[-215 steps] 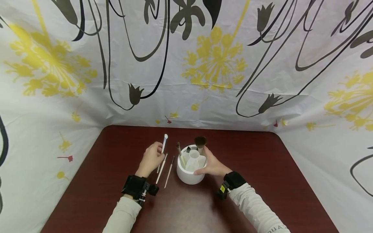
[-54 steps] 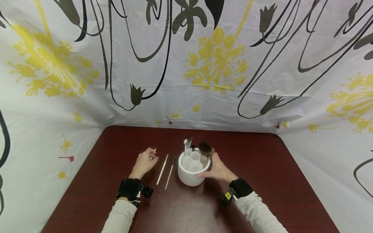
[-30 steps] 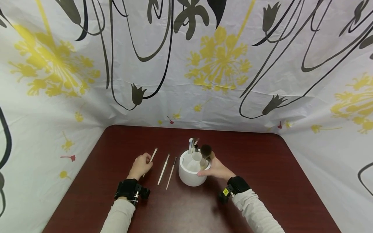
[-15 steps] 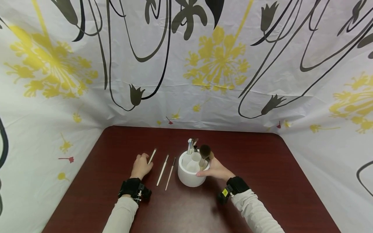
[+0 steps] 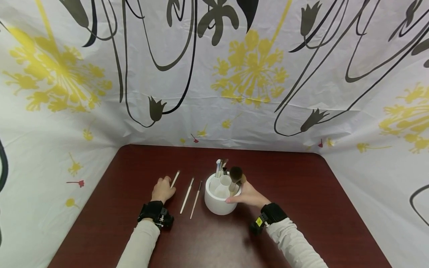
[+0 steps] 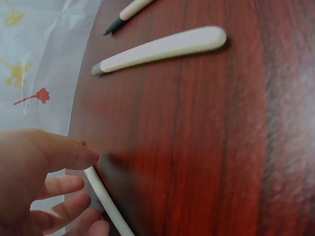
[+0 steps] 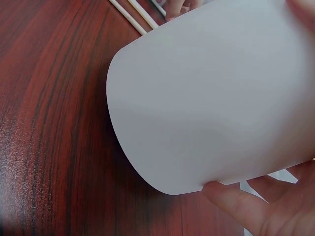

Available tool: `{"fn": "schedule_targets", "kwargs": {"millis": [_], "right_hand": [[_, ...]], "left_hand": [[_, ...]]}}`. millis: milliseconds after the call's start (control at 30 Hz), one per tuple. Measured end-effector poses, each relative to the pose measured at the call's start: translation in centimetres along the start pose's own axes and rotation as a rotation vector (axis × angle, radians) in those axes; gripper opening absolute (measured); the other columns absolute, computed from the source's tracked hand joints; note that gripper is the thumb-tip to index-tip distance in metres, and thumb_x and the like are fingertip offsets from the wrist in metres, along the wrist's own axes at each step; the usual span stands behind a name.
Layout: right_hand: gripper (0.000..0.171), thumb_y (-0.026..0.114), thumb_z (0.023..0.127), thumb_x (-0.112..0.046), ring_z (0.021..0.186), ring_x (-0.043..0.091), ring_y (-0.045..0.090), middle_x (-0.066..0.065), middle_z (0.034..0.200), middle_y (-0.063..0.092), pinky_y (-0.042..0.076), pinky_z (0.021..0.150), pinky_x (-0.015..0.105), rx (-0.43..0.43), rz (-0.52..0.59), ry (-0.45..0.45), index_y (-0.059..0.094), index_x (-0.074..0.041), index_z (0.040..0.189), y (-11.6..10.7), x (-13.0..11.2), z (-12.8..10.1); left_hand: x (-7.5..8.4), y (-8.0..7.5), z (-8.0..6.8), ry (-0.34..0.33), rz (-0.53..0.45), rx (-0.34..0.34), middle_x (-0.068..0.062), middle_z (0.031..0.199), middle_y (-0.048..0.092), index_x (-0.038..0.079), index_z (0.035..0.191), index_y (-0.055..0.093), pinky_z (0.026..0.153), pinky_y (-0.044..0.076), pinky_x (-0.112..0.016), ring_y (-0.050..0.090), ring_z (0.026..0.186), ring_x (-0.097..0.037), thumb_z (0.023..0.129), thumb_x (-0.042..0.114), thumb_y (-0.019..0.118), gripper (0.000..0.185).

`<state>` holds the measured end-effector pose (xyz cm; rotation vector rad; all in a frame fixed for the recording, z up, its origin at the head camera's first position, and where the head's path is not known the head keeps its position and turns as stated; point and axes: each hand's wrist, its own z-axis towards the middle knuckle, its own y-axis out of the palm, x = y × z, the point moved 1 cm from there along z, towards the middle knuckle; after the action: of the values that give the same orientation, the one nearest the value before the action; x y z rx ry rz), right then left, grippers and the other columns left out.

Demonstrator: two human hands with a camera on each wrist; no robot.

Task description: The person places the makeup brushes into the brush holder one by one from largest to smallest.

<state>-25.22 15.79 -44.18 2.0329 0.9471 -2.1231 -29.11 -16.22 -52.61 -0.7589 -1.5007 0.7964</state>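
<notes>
- Currently, the reference landmark is the white round holder [image 5: 219, 199], which stands on the dark red table [image 5: 301, 208] near its middle.
- Right hand [image 5: 246, 194]: fingers curled around the holder's right wall, thumb on the near side; in the right wrist view a fingertip [image 7: 231, 199] presses the lower edge of the holder [image 7: 206, 103]. The hand grips the holder.
- Left hand [image 5: 163, 190]: positioned well left of the holder, low on the table. Thumb and curled fingers pinch a thin white stick [image 5: 174, 179]; the left wrist view shows the thumb [image 6: 54, 150] pressing on the stick [image 6: 106, 201].
- The stick's free end points up and away from the hand, angled toward the backdrop.
- Two slim brushes lie on the table between the left hand and the holder: a white-handled brush [image 5: 186, 190] and, nearer the holder, a dark-tipped brush [image 5: 196, 194]. Neither hand touches them.
- A large fluffy brush [image 5: 235, 173] stands in the holder's right compartment, beside the right hand.
- Several thin tools [image 5: 220, 166] stand in the holder's far compartment.
</notes>
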Motion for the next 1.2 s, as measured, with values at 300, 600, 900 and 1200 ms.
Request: {"fn": "schedule_targets", "kwargs": {"millis": [300, 600, 900, 1200], "right_hand": [[0.084, 0.079, 0.066, -0.008, 0.114, 0.029, 0.045, 0.021, 0.127, 0.041, 0.038, 0.091, 0.037, 0.015, -0.016, -0.038, 0.025, 0.004, 0.130, 0.0, 0.0, 0.1], [0.087, 0.081, 0.064, -0.013, 0.115, 0.024, 0.044, 0.015, 0.128, 0.043, 0.037, 0.093, 0.034, 0.031, -0.022, -0.056, 0.027, -0.002, 0.132, 0.0, 3.2, 1.3], [0.086, 0.081, 0.064, -0.015, 0.116, 0.024, 0.043, 0.014, 0.129, 0.043, 0.035, 0.094, 0.037, 0.025, -0.009, -0.050, 0.028, -0.005, 0.132, 0.0, 3.1, 1.3], [0.085, 0.078, 0.067, -0.009, 0.117, 0.029, 0.041, 0.020, 0.128, 0.041, 0.035, 0.094, 0.040, 0.008, -0.020, -0.055, 0.024, 0.003, 0.132, 0.0, 0.5, 0.2]], "left_hand": [[0.0, -0.1, 0.5, 0.048, 0.030, -0.036, -0.023, 0.097, 0.054, -0.007, 0.109, 0.054, 0.061, 0.047, -0.040, 0.056, 0.076, -0.033, 0.079, 0.009, 0.063, 0.035], [0.3, -0.2, 0.8, 0.058, 0.039, -0.069, -0.021, 0.094, 0.059, -0.005, 0.104, 0.057, 0.060, 0.046, -0.036, 0.057, 0.074, -0.028, 0.080, 0.004, 0.062, 0.026], [0.6, -0.1, 0.9, 0.093, 0.048, -0.087, -0.016, 0.086, 0.058, -0.004, 0.099, 0.056, 0.056, 0.043, -0.033, 0.055, 0.068, -0.024, 0.080, 0.003, 0.062, 0.021], [2.3, -1.0, 0.3, 0.142, -0.038, -0.057, -0.010, 0.075, 0.051, -0.002, 0.099, 0.049, 0.050, 0.037, -0.028, 0.047, 0.056, -0.019, 0.079, 0.003, 0.063, 0.025]]}}
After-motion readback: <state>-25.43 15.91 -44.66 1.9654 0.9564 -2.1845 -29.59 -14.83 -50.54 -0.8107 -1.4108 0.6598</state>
